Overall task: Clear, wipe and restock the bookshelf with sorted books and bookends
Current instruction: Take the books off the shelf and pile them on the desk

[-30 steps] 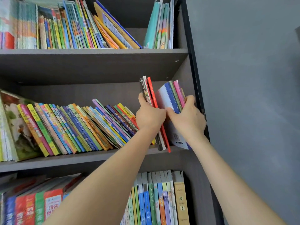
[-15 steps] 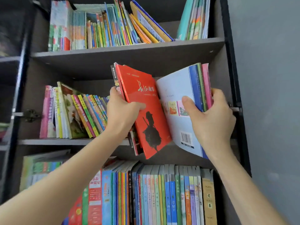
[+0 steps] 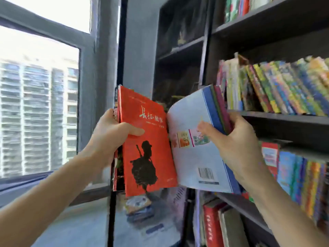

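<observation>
Firmly, the left hand (image 3: pixel 110 134) clamps a red paperback with a black silhouette (image 3: pixel 147 148), thumb across its cover. The right hand (image 3: pixel 236 145) pinches a pale, blue-spined paperback bundle (image 3: pixel 194 157). Both are held side by side before the dark wooden bookshelf (image 3: pixel 284 118).

Glossy paper cover on red book (image 3: pixel 147 139); matt dark wood-look shelf (image 3: pixel 284 118).

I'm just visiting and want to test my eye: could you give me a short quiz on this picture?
1. True or false: the left hand grips a red book.
2. What does the right hand hold? A) a cloth B) a stack of books C) nothing
3. Fill in: left of the bookshelf is a ____.
Key: 1 true; 2 B; 3 window.
</observation>
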### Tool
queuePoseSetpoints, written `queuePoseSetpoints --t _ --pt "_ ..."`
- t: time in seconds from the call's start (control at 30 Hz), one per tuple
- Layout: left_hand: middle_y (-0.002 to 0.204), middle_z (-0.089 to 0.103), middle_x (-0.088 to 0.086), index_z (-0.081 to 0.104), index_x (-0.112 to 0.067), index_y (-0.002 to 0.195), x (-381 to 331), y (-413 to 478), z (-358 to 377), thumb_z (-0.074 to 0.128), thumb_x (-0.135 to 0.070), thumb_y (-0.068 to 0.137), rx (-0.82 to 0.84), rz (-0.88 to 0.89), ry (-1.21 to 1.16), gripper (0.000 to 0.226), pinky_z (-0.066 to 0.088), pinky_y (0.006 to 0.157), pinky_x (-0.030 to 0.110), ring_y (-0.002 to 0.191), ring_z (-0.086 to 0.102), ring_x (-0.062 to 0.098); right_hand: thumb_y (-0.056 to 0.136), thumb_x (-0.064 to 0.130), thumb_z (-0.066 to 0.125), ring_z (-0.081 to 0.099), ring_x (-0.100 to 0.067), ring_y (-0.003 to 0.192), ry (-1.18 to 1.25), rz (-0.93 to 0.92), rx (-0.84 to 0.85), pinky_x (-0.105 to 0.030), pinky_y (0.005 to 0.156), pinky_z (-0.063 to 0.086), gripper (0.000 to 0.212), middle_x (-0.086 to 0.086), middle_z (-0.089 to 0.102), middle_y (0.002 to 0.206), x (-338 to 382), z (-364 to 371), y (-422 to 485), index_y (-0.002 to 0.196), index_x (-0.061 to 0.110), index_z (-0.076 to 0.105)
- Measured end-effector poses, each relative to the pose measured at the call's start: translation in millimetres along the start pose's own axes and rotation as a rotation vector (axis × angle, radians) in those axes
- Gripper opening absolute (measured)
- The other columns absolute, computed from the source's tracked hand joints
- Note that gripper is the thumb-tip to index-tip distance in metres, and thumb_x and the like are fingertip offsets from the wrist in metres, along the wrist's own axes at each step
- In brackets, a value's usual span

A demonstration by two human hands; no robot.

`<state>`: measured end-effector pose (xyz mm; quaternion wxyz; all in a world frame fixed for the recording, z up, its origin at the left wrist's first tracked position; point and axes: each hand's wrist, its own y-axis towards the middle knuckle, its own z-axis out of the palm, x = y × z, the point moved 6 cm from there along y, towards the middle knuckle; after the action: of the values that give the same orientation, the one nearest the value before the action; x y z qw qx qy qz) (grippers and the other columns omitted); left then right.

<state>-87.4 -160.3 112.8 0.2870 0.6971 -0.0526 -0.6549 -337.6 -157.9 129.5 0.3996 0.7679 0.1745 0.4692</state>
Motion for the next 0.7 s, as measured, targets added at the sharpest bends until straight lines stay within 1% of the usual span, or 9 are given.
queuePoseSetpoints --t 0.07,0.17,0.23,0.33,0.4,0.43,0.5,0.63,0.7 --pt "0.107 0.067 0.014 0.053 -0.026 0.089 28 -7 -56 0.074 0.002 0.073 -0.081 -0.064 0.078 0.038 0.053 0.089 0.053 0.097 0.066 0.035 0.075 0.042 0.075 0.065 -0.015 0.077 0.062 0.055 0.117 -0.035 0.069 0.052 0.027 0.009 0.068 0.080 -2 64 -19 0.089 0.025 0.061" --pt "0.107 0.068 0.013 0.056 -0.025 0.091 68 -17 -133 0.074 0.005 0.073 -0.153 -0.164 0.167 0.039 0.052 0.090 0.052 0.098 0.066 0.033 0.075 0.045 0.073 0.064 -0.011 0.071 0.136 0.103 0.285 -0.033 0.064 0.051 0.028 0.007 0.068 0.076 4 153 -57 0.089 0.024 0.061" --pt "0.109 0.068 0.012 0.056 -0.023 0.099 90 -24 -180 0.074 0.005 0.073 -0.190 -0.220 0.220 0.042 0.052 0.091 0.050 0.099 0.066 0.032 0.074 0.048 0.071 0.062 -0.010 0.069 0.188 0.116 0.394 -0.029 0.061 0.050 0.030 0.007 0.066 0.075 15 208 -86 0.091 0.025 0.061" --pt "0.109 0.066 0.015 0.054 -0.018 0.102 119 -35 -242 0.072 0.008 0.074 -0.242 -0.279 0.285 0.042 0.052 0.089 0.045 0.100 0.064 0.034 0.077 0.048 0.069 0.062 -0.007 0.071 0.210 0.124 0.544 -0.021 0.058 0.049 0.033 0.010 0.065 0.079 32 280 -128 0.097 0.025 0.059" --pt "0.105 0.068 0.013 0.056 -0.014 0.108 136 -43 -278 0.074 0.007 0.072 -0.286 -0.322 0.329 0.045 0.053 0.084 0.044 0.096 0.066 0.032 0.079 0.047 0.069 0.064 -0.004 0.075 0.222 0.160 0.593 -0.023 0.063 0.054 0.035 0.011 0.067 0.084 35 318 -150 0.102 0.024 0.058" --pt "0.101 0.070 0.011 0.056 -0.014 0.111 145 -46 -299 0.074 0.006 0.072 -0.309 -0.347 0.344 0.047 0.055 0.078 0.041 0.090 0.068 0.029 0.080 0.047 0.070 0.065 -0.005 0.076 0.229 0.189 0.612 -0.025 0.066 0.055 0.034 0.011 0.067 0.085 35 340 -161 0.103 0.024 0.058" --pt "0.092 0.073 0.006 0.059 -0.016 0.109 166 -47 -338 0.075 0.006 0.070 -0.359 -0.396 0.339 0.048 0.056 0.069 0.037 0.080 0.072 0.024 0.080 0.045 0.070 0.065 -0.007 0.079 0.232 0.248 0.651 -0.028 0.069 0.055 0.034 0.012 0.068 0.087 34 381 -179 0.103 0.023 0.058" --pt "0.092 0.073 0.004 0.061 -0.018 0.106 205 -42 -389 0.074 0.008 0.067 -0.455 -0.460 0.299 0.048 0.057 0.073 0.040 0.080 0.072 0.024 0.084 0.045 0.068 0.062 -0.007 0.080 0.204 0.322 0.727 -0.008 0.056 0.042 0.036 0.009 0.068 0.094 25 451 -207 0.108 0.019 0.059" --pt "0.093 0.073 0.004 0.060 -0.017 0.107 227 -34 -401 0.074 0.007 0.068 -0.480 -0.491 0.269 0.048 0.057 0.073 0.039 0.081 0.071 0.024 0.085 0.045 0.066 0.058 -0.007 0.078 0.161 0.355 0.750 -0.007 0.052 0.038 0.036 0.008 0.067 0.096 14 480 -214 0.108 0.019 0.058"
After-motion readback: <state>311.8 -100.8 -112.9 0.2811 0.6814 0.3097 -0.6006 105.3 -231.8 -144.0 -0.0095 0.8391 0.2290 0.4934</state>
